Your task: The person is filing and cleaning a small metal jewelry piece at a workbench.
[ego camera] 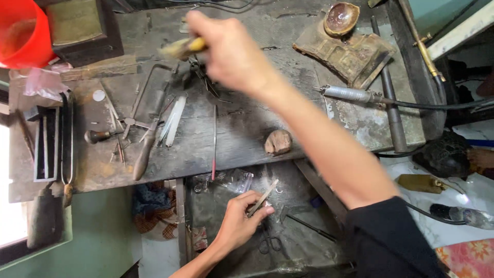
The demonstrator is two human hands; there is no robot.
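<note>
A flat metal strip (262, 198) was pinched in the left hand (239, 221) at 6 o'clock; a yellow-handled tool (182, 48), blurred, was gripped by the right hand (231, 51) at 12 over the table (247, 134), so work looked barely begun.

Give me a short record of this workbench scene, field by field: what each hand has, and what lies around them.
Setting: dark, worn workbench seen from above
Left hand: low, over the open drawer, pinching a thin flat metal strip
Right hand: stretched across the bench, gripping a blurred yellow-handled brush
Near right hand: saw frame, pale sticks
Bench front: small wooden block
Far right: hose-fed metal handpiece, shallow bowl
Top left: red bucket
In drawer: scissors
</note>
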